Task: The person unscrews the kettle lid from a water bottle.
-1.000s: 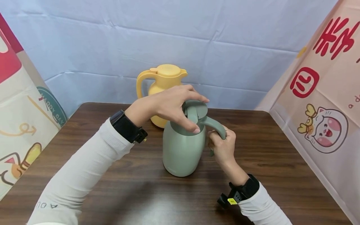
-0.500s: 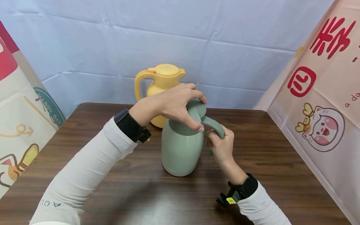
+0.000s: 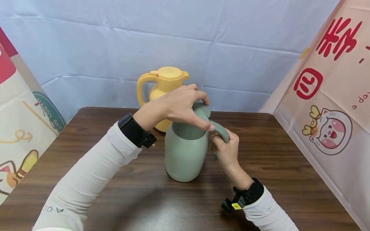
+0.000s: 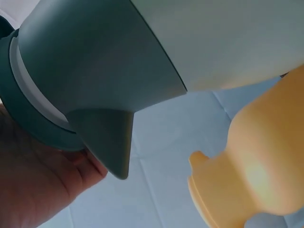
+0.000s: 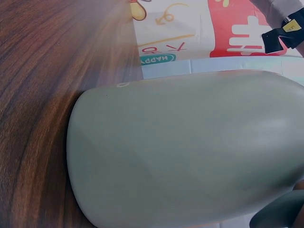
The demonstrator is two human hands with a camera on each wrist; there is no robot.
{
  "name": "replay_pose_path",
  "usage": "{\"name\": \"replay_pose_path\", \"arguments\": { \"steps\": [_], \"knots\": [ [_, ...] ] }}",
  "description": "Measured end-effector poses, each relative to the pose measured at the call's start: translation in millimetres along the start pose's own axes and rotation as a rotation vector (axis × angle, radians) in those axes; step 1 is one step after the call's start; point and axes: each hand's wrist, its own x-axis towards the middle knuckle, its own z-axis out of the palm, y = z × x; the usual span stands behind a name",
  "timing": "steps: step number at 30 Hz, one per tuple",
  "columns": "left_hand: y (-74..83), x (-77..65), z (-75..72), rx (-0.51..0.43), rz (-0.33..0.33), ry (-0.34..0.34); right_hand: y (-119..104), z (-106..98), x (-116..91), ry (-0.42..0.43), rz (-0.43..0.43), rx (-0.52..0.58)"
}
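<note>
Left hand point(image 3: 180, 106) curled on lid point(image 3: 203, 109) of green jug point(image 3: 185, 158); right hand point(image 3: 227, 149), at jug's 3 o'clock, grips handle point(image 3: 220, 130). Spout point(image 4: 107, 137): left wrist view only.

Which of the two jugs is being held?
The green jug in front: the right hand grips its handle, while the yellow jug stands behind, unheld.

The dark brown wood-grain table point(image 3: 271, 154) has rounded far corners. A pale green insulated jug point(image 3: 186, 158) stands on it. Behind, near the far edge, stands a yellow jug point(image 3: 166, 87).
</note>
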Motion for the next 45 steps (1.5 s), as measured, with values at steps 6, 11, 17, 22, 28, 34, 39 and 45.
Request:
{"name": "replay_pose_path", "arguments": {
  "steps": [6, 11, 17, 22, 28, 34, 39, 45],
  "knots": [
    [3.4, -0.2, 1.2, 0.027, -0.056, 0.022, -1, 1, 1, -0.014, 0.006, -0.012],
    [7.6, -0.4, 2.0, 0.045, -0.121, 0.033, -1, 1, 0, -0.021, 0.013, -0.009],
    [14.6, 1.2, 3.2, 0.072, -0.199, 0.058, 0, 1, 0, -0.030, -0.011, 0.005],
    [14.9, 2.0, 4.3, 0.071, -0.229, 0.058, 1, 0, 0, -0.025, -0.002, 0.000],
    [12.0, 0.4, 4.1, 0.044, -0.214, 0.056, 1, 0, 0, -0.019, 0.001, 0.003],
    [10.9, -0.5, 3.0, 0.037, -0.191, 0.052, 0, 0, 0, -0.021, -0.003, 0.009],
    [10.1, -1.7, 1.1, 0.026, -0.174, 0.025, 0, -1, 0, -0.020, -0.002, 0.006],
    [4.7, -3.9, -6.5, -0.029, -0.143, -0.067, -1, 0, 0, -0.018, 0.004, -0.015]
  ]
}}
